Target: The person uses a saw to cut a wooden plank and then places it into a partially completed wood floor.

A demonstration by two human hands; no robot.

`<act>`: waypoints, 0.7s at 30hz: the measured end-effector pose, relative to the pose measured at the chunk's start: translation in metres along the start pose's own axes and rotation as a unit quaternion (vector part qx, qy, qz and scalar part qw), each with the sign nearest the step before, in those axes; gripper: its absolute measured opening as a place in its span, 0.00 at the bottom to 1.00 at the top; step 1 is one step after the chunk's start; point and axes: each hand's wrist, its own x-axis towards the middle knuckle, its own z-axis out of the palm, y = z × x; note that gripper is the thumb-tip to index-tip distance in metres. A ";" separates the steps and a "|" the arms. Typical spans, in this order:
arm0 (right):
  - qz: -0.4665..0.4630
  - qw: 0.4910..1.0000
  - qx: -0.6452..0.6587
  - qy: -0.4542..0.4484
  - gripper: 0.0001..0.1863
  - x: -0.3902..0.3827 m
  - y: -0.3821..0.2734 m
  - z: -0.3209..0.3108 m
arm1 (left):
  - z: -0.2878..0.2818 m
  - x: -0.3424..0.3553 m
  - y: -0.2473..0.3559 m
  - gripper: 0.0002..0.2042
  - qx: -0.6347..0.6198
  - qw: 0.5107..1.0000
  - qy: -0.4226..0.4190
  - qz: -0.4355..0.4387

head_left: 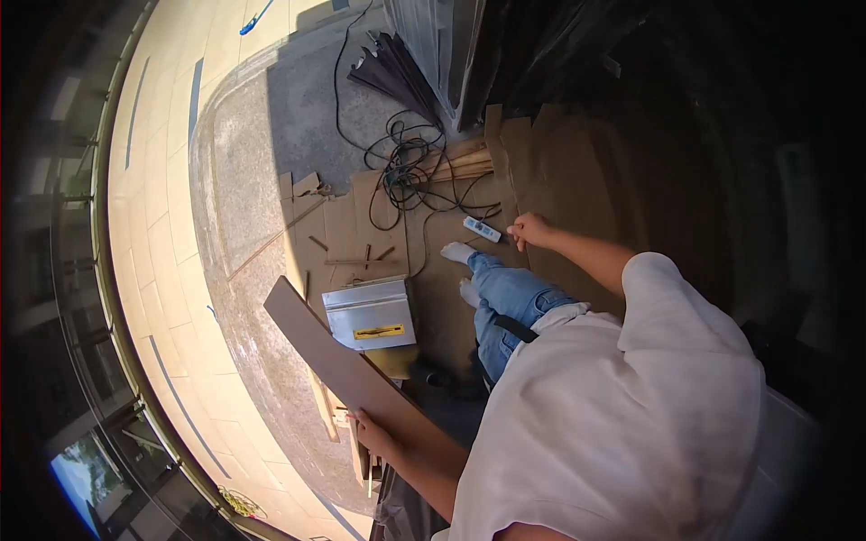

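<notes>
My left hand grips the edge of a long brown board, which lies diagonally at the lower middle. My right hand is out over the cardboard floor covering with fingers curled; whether it holds anything small I cannot make out. Just left of it lies a white power strip. A silver metal box-like tool with a yellow plate sits beside the board. Below my left hand are more wooden pieces, partly hidden.
Tangled black cables lie by a stack of wood strips and a dark folded bundle. Small wood offcuts are scattered on the cardboard. At the left runs a sunlit tiled floor; a plastic-covered frame stands at the top.
</notes>
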 end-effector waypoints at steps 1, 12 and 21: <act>-0.049 0.997 0.046 0.038 0.12 -0.020 0.031 0.003 | 0.017 0.017 -0.016 0.36 0.009 1.000 -0.024 -0.007; 0.344 0.909 0.225 0.074 0.31 -0.294 0.239 0.100 | 0.188 -0.012 0.045 0.34 0.001 0.891 -0.454 -0.024; 0.317 0.842 0.391 0.194 0.36 -0.292 0.285 0.094 | 0.299 -0.070 0.132 0.30 0.198 0.832 -0.515 0.056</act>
